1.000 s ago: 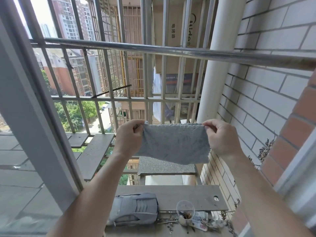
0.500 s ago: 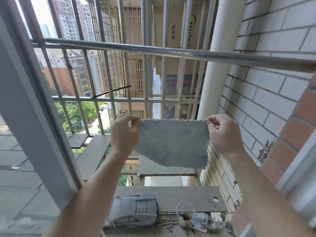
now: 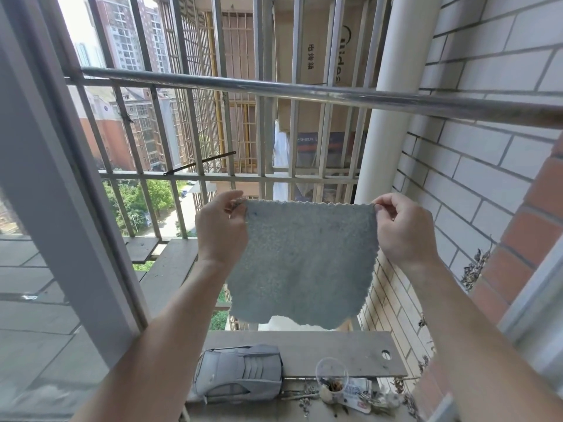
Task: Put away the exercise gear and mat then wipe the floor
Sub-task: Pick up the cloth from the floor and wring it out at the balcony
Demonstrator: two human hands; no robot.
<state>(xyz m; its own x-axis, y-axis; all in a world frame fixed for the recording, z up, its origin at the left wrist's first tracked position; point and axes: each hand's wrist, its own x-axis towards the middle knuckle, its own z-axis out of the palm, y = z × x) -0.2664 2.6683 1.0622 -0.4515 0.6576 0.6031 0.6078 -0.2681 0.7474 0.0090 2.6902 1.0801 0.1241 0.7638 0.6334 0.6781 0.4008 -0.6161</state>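
Note:
A grey cleaning cloth hangs flat and spread out in front of me, outside an open window. My left hand pinches its top left corner and my right hand pinches its top right corner. The cloth's top edge is stretched taut between them; its lower edge hangs loose and wavy. A horizontal metal rail runs across above the cloth, well clear of it. No exercise gear or mat is in view.
Metal security bars enclose the ledge. Below lie a grey plank, a grey toy car and a clear plastic cup among litter. A white pipe and tiled wall stand right; the window frame stands left.
Both hands have lifted the cloth a little and pulled it taut, so it now hangs unfolded to its full length.

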